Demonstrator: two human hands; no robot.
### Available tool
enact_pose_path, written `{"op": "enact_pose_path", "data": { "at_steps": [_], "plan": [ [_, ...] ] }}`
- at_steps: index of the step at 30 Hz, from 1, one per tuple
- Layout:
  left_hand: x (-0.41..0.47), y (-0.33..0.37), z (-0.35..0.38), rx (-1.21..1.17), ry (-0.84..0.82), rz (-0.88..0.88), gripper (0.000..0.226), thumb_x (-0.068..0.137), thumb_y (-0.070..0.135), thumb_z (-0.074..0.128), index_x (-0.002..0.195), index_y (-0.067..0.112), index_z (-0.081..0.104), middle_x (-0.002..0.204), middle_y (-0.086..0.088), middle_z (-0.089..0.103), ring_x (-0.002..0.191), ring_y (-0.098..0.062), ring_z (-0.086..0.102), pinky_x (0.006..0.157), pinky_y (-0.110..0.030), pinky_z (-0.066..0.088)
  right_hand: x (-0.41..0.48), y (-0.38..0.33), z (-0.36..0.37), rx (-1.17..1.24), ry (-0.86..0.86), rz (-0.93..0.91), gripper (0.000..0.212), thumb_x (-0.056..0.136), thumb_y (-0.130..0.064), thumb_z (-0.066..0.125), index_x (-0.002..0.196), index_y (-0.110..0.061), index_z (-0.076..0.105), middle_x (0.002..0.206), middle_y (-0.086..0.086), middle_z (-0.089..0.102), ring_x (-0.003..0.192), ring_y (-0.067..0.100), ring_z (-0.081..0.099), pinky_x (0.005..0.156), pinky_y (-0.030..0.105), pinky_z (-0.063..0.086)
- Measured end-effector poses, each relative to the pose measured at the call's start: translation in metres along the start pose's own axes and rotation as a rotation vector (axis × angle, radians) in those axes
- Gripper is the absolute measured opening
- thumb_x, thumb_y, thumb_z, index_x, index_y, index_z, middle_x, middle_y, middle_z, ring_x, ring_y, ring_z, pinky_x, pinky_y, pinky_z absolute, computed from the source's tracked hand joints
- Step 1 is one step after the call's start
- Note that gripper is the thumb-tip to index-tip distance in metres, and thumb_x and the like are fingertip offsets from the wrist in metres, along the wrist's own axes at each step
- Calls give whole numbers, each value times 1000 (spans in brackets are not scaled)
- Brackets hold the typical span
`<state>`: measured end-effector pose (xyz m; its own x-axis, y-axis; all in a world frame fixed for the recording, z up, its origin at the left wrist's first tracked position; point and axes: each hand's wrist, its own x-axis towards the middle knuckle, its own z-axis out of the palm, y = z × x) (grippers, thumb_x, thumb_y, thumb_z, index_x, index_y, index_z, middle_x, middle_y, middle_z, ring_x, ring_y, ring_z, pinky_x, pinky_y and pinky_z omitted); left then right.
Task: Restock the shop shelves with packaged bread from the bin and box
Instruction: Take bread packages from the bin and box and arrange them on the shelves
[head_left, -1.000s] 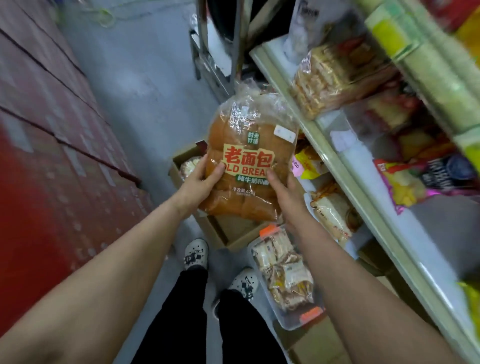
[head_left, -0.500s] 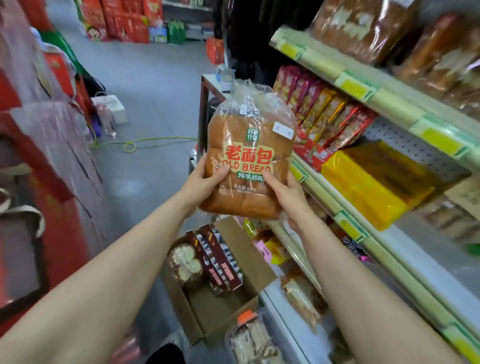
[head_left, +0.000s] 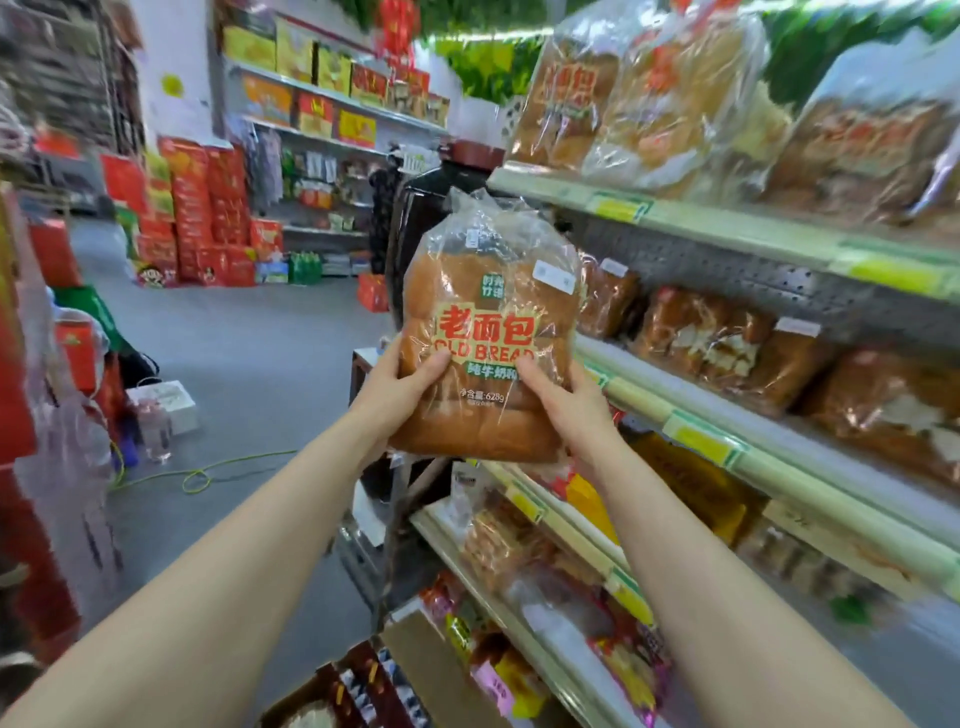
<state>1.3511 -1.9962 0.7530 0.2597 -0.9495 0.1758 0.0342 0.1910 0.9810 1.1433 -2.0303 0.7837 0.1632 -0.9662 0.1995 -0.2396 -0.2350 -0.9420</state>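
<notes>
From the head view, a bagged loaf (head_left: 488, 332) in clear plastic, labelled "OLD BREAD" in red on yellow, is held upright in the air at the near end of the shelving, in front of the edge of the middle shelf (head_left: 779, 457) and not resting on it; the knotted top of the bag points up. The left grip (head_left: 402, 387) grasps the loaf's lower left side, thumb across the front of the label; the right grip (head_left: 569, 402) grasps the lower right side, thumb likewise on the front, the fingers of both hidden behind the bag. Both bare forearms reach up from the bottom of the picture.

On the right, the top shelf (head_left: 727, 228) carries large bagged loaves (head_left: 675, 104), blurred; the middle shelf holds darker wrapped breads (head_left: 727, 343) in a row just beside the held loaf; yellow packets (head_left: 592, 504) lie on the shelf below. An open cardboard box (head_left: 415, 670) sits at the bottom edge, near the foot of the shelving, with packets inside it; what they are is unclear. Across the grey floor (head_left: 249, 353) stand stacked red cartons (head_left: 202, 208); a green cord (head_left: 208, 470) lies curled on the floor to the left.
</notes>
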Motion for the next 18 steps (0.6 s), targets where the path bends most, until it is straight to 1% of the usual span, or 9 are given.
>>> {"op": "enact_pose_path", "data": {
  "at_steps": [3,4,6,9,12,14,15,17,18],
  "plan": [
    [13,33,12,-24,-33,39,67,78,58,70,136,39,43,120,8,67,101,-16,69,86,-39,56,8,-32,-17,2,51,-52,52,76,-63,73,121,-42,57,111,-17,67,101,10,66,93,39,55],
    [19,43,16,-24,-45,58,67,78,57,70,136,39,43,121,8,66,103,-17,68,85,-38,56,10,-42,-23,-17,69,-75,53,76,-62,72,123,-42,57,111,-17,67,100,8,66,92,38,55],
    [26,64,23,-14,-53,81,66,78,58,70,136,38,44,121,8,65,104,-16,67,84,-37,55,14,-60,-32,-55,103,-124,56,74,-67,71,124,-43,58,109,-19,67,101,7,66,91,36,55],
    [32,97,37,4,-56,123,60,83,54,68,134,34,46,117,10,65,98,-11,65,73,-27,52,17,-85,-48,-88,170,-165,55,64,-80,67,110,-52,59,110,-20,69,104,11,66,95,42,53],
    [42,126,52,12,-110,173,62,83,54,67,138,34,44,117,8,66,101,-14,66,81,-33,54,16,-109,-66,-106,252,-193,61,66,-78,67,119,-50,57,116,-16,67,108,14,64,97,43,52],
    [45,144,63,-10,-150,190,62,82,54,69,136,35,46,115,7,68,100,-16,68,85,-37,55,15,-123,-80,-111,302,-201,64,61,-80,67,116,-49,58,116,-14,67,108,16,64,96,44,52],
    [47,152,69,-24,-165,193,60,82,53,70,134,35,48,113,7,70,99,-16,69,86,-39,55,13,-129,-86,-126,318,-208,62,62,-80,66,115,-49,56,115,-15,67,109,16,63,97,44,52],
    [51,167,80,-38,-204,209,54,82,52,70,130,35,52,108,7,72,96,-16,70,87,-42,56,10,-141,-100,-161,342,-216,59,70,-76,65,120,-47,55,111,-16,63,110,16,62,99,43,50],
    [54,174,86,-41,-232,218,53,82,52,70,129,34,52,106,7,73,95,-16,71,87,-43,56,9,-148,-108,-175,364,-224,51,74,-74,65,116,-46,57,108,-18,63,108,15,62,98,43,51]
  ]
}}
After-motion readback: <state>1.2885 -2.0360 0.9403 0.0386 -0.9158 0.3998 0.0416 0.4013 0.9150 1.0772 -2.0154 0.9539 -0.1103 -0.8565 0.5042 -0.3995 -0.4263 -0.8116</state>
